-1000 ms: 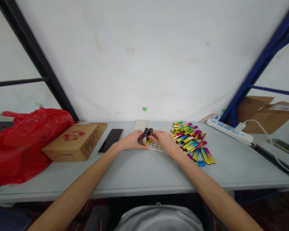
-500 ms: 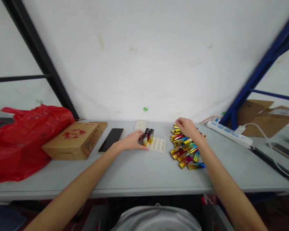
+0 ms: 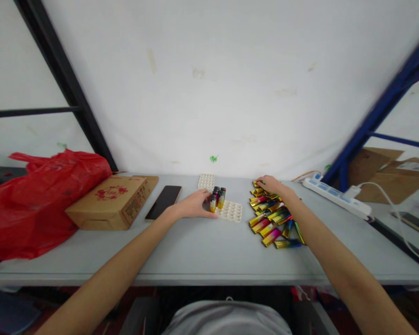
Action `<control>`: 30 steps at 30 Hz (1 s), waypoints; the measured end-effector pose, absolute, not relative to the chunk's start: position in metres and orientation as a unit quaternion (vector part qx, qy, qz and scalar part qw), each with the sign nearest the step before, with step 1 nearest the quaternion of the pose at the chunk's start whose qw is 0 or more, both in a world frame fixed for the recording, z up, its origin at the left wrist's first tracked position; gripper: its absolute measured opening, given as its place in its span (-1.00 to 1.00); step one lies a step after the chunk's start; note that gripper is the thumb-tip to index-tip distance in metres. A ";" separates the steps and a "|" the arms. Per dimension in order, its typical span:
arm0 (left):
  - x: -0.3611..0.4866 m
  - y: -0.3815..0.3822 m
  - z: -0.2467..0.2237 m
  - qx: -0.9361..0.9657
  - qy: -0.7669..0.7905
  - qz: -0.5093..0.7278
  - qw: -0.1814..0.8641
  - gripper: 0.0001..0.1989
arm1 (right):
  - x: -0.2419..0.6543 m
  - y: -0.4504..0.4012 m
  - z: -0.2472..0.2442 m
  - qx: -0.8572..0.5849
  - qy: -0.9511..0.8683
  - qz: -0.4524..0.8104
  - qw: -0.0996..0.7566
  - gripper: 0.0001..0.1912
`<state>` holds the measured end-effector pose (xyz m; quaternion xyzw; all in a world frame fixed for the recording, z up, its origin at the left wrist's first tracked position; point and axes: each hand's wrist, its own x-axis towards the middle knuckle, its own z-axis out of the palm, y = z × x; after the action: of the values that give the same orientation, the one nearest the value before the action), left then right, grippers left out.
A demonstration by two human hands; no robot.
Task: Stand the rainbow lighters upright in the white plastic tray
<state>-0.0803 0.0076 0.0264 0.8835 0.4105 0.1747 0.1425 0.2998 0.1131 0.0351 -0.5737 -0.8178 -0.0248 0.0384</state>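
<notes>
Taking the tray (image 3: pixel 232 211) in front of me as the clock's centre, with twelve at the wall, my left hand (image 3: pixel 195 204) sits at nine o'clock, thumb and fingers spread wide in a curve. It flanks a tight cluster of upright tubes (image 3: pixel 218 199), perhaps lighters, with black tops. I judge it is there as a soft fence, keeping the tubes from toppling and the tray from sliding; whether the fingers actually press on them I cannot tell. The cluster stands at the tray's nine o'clock end, which leaves the cups towards three o'clock in view.

My right hand (image 3: pixel 270 184) is at two o'clock, lowered over the far end of a loose pile (image 3: pixel 271 216) of shiny tubes at three. Its fingertips are hidden among them, so I cannot tell whether they grip one. The pile seems laid on that side for a short reach.

A second tray (image 3: pixel 206 182) lies at eleven on the worktop (image 3: pixel 195 251), and a phone (image 3: pixel 164 203) at nine, apparently out of my arms' way.
</notes>
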 end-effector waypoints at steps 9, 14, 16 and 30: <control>-0.080 0.007 0.027 0.886 0.406 0.176 0.136 -0.34 | 0.296 0.095 0.039 -0.552 -0.832 -0.009 0.052 -0.69; -0.080 0.005 0.030 0.884 0.410 0.175 0.141 -0.35 | 0.290 0.091 0.037 -0.545 -0.835 -0.006 0.083 -0.78; -0.080 0.005 0.030 0.885 0.407 0.174 0.144 -0.36 | 0.287 0.087 0.039 -0.552 -0.825 -0.005 0.121 -0.72; -0.080 0.006 0.029 0.886 0.399 0.179 0.154 -0.36 | 0.211 0.024 0.071 -0.462 -0.642 0.283 0.542 -0.37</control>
<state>-0.0799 0.0058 0.0290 0.8863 0.3985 0.1787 0.1538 0.2105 0.0238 0.0707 -0.4620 -0.6423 0.2833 0.5419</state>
